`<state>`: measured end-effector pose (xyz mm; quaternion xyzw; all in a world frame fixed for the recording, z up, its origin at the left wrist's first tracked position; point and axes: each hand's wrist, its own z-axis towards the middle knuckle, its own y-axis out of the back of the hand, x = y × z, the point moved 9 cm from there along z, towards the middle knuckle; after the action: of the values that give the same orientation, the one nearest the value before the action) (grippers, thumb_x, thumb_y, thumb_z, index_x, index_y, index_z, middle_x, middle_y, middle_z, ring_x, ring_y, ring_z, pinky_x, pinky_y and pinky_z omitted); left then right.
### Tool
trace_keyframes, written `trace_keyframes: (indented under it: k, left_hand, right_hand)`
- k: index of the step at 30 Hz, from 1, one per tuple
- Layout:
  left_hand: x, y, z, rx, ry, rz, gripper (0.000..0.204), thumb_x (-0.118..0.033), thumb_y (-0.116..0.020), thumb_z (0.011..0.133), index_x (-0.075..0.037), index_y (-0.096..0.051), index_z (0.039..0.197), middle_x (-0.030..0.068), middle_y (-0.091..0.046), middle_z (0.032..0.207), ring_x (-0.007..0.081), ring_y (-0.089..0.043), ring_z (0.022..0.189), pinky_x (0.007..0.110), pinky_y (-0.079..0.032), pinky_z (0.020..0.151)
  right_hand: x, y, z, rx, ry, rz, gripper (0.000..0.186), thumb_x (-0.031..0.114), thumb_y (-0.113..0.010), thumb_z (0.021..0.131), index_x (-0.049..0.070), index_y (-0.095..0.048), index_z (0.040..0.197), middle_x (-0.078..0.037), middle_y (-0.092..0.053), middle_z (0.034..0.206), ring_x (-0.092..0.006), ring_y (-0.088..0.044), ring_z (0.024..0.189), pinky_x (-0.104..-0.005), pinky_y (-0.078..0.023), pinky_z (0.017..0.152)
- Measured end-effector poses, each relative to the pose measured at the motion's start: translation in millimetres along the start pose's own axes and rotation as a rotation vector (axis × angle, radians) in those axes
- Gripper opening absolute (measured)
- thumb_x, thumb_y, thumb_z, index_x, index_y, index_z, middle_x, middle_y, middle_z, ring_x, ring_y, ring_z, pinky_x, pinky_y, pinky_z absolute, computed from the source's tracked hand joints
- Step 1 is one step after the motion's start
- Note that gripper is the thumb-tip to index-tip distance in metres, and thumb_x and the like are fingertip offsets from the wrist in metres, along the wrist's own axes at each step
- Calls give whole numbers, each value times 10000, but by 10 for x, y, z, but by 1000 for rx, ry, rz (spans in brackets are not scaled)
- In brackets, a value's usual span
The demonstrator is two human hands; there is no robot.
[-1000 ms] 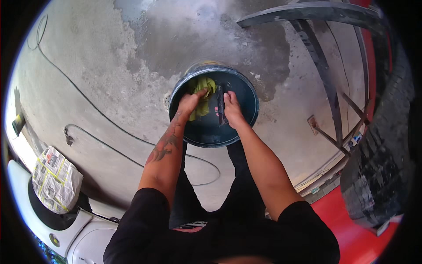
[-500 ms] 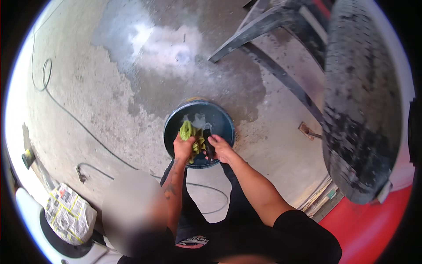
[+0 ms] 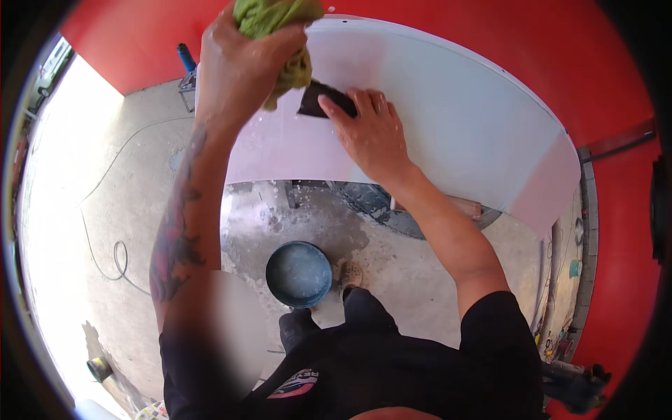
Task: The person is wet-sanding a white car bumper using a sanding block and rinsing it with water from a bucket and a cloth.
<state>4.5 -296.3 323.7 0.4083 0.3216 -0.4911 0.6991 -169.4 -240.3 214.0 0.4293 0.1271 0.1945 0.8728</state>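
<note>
My left hand is raised at the top of the view, fingers wrapped around a bunched wet green cloth. My right hand grips a dark oblong block, pressed on or just over a pale car panel with pink patches along it. The cloth hangs close beside the block. Water drops show near my hands. Below the panel the dark blue bucket stands on the wet floor, holding cloudy water.
A red wall surrounds the panel. Under it are a dark stand and round base. A hose lies on the concrete at left, near a bright opening and a blue cylinder. My shod foot is beside the bucket.
Both hands have come up out of the bucket, with the cloth and block, to the pale panel. My view has tilted up, bringing the panel and red wall into sight.
</note>
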Motion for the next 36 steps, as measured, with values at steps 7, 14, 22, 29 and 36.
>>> trace_keyframes:
  k: [7,14,22,29,36]
  left_hand:
    - [516,162,932,-48,-95,334,510,-340,-819,828,34,-698,1153,169,-750,1021,254,-744,866,377,-591,783]
    - [2079,578,493,74,-107,490,678,-365,-897,747,-15,-653,1274,216,-586,1375,396,-524,1326,467,-451,1097]
    - [2295,597,257,35,13,290,1081,-327,-972,650,-125,-416,1555,239,-454,1531,410,-453,1433,444,-415,1177]
    - [2693,802,-311,-73,190,209,787,-341,-922,702,-53,-562,1340,229,-559,1340,416,-553,1251,494,-472,1054]
    - [2633,707,-443,-31,106,313,672,-320,-908,713,-38,-622,1252,218,-591,1294,404,-565,1233,490,-481,1034]
  right_hand:
    - [-34,-321,-562,29,220,-163,410,156,-582,932,259,-674,1319,-93,-586,1236,-299,-550,1159,-500,-473,951]
    - [-278,-162,991,-151,166,-331,417,146,-614,907,255,-688,1303,-44,-627,1170,-247,-592,1069,-402,-499,868]
    - [-123,-259,619,-9,330,-226,439,121,-632,854,237,-719,1268,-43,-651,1197,-252,-598,1080,-423,-497,908]
    - [-119,-222,201,31,338,-134,397,95,-644,837,205,-746,1205,0,-666,1237,-213,-599,1075,-400,-474,928]
    - [-97,-241,1101,-74,453,-174,368,72,-637,835,202,-754,1158,-7,-672,1173,-220,-611,1089,-398,-468,932]
